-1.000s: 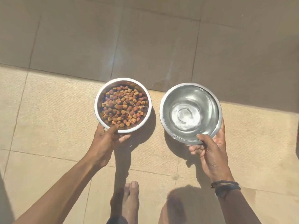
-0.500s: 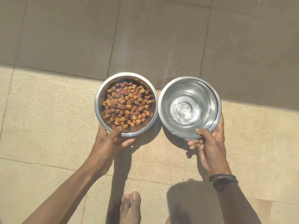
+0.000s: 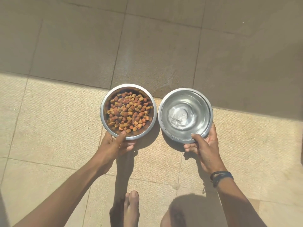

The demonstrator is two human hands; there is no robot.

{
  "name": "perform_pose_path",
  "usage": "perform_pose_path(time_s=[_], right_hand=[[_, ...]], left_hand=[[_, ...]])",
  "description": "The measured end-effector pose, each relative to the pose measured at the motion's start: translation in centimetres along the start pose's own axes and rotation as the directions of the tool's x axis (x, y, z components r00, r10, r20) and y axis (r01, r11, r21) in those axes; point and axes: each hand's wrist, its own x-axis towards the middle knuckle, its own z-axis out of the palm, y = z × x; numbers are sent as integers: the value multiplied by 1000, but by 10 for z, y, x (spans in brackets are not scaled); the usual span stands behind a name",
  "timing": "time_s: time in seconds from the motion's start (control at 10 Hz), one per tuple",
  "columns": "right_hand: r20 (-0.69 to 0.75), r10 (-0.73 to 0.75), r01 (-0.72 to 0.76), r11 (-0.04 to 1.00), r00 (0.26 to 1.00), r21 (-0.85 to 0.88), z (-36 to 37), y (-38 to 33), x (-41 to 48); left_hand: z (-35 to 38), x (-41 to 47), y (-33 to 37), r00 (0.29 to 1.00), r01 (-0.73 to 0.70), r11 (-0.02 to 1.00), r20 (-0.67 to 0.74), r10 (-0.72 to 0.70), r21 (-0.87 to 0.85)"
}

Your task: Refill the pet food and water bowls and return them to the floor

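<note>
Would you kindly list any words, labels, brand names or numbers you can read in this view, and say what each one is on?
No text can be read anywhere in this view.
The food bowl in the left hand and the water bowl in the right hand show bare metal, with no label or stamp visible.
The wristband and the floor tiles carry no writing.
</note>
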Motion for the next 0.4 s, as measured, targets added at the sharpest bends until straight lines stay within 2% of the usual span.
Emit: perform_pose_path(time_s=[0.1, 0.2, 0.3, 0.4], right_hand=[[-2, 23, -23, 1000, 1000, 10, 4, -3, -3], [-27, 43, -45, 997, 999, -62, 6, -8, -10], [-102, 112, -128, 977, 988, -171, 6, -18, -28], [-201, 99, -166, 923, 975, -348, 9, -32, -58]], left_hand=[[4, -6, 0, 1000, 22, 996, -5, -21, 88], [2, -15, -3, 999, 46, 987, -26, -43, 155], [4, -34, 1, 991, 124, 964, -82, -107, 236], [11, -67, 15, 991, 132, 894, -71, -113, 427]])
